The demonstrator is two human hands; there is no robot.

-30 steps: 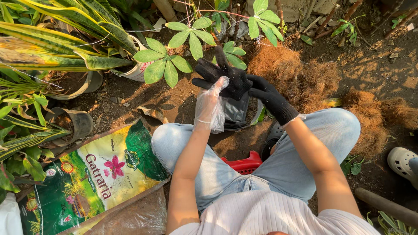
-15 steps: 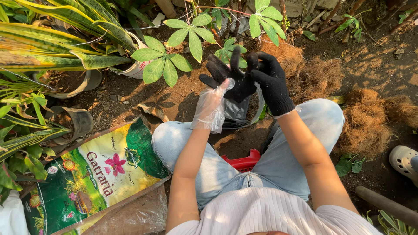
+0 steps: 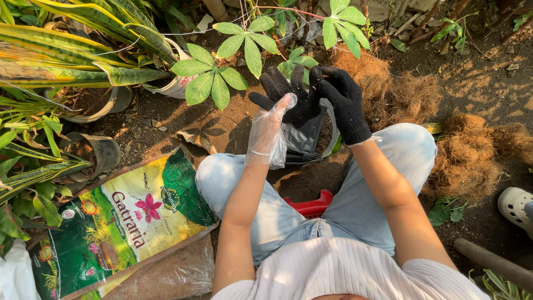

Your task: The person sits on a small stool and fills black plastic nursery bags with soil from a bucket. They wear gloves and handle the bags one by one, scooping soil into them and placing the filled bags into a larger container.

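My left hand (image 3: 266, 136) wears a clear plastic glove, and its fingers are spread inside a black knit glove (image 3: 283, 91) that covers only the fingers and part of the palm. My right hand (image 3: 345, 103), fully covered by its own black knit glove, grips the edge of that half-worn glove near the left palm. Both hands are raised in front of my knees. Below them, a black plastic grow bag (image 3: 308, 141) with dark soil stands on the ground between my legs.
A printed green and yellow sack (image 3: 119, 222) lies by my left knee. Brown coconut fibre heaps (image 3: 472, 155) are at the right. Potted striped-leaf plants (image 3: 66, 50) and a leafy green plant (image 3: 222, 61) stand ahead. Red stool (image 3: 311, 205) beneath me; white clog (image 3: 516, 205).
Both hands have lifted and moved away from my body. The black glove sits further over the left fingers, and the right hand has shifted closer to the left palm.
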